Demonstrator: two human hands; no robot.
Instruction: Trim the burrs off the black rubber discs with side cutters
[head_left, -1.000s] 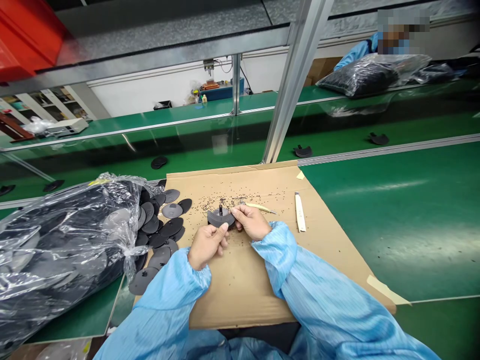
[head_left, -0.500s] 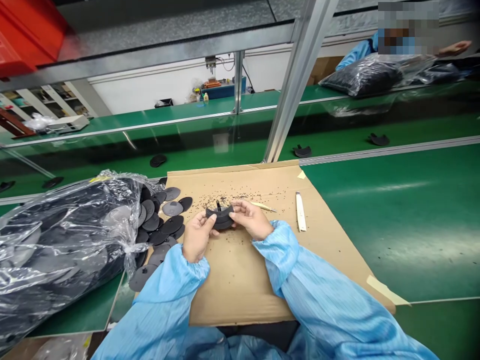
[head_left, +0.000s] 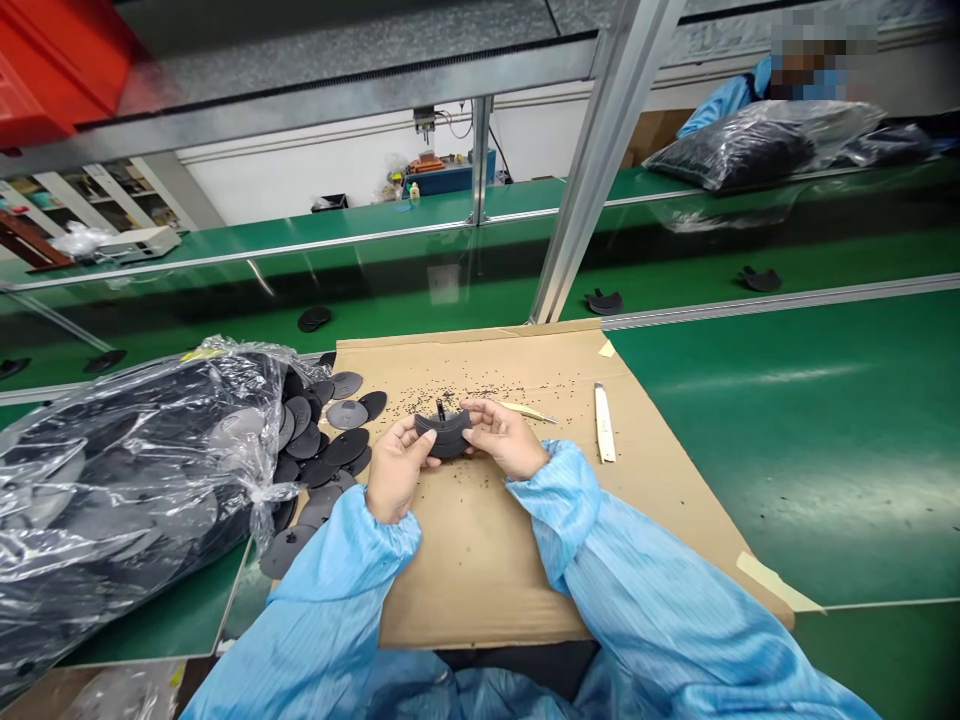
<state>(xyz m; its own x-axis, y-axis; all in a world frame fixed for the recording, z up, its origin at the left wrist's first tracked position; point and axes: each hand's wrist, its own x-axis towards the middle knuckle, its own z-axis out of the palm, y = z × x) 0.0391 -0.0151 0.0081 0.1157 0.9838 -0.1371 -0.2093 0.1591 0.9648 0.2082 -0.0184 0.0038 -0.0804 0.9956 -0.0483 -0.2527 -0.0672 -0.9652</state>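
Curved black plastic-looking piece (head_left: 448,438) sits smack between left grip (head_left: 395,470) and right grip (head_left: 510,441), each pinching one end, long axis running side-to-side.

Both hands (head_left: 396,470) (head_left: 511,440) grip a curved black part (head_left: 444,438).

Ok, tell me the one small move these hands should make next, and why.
Probably tilt the curved black part a little, to bring the base of its upright prong into better view. The left hand and right hand each have a grip on one end, so a small turn looks steady, and that base is hard to make out from here.
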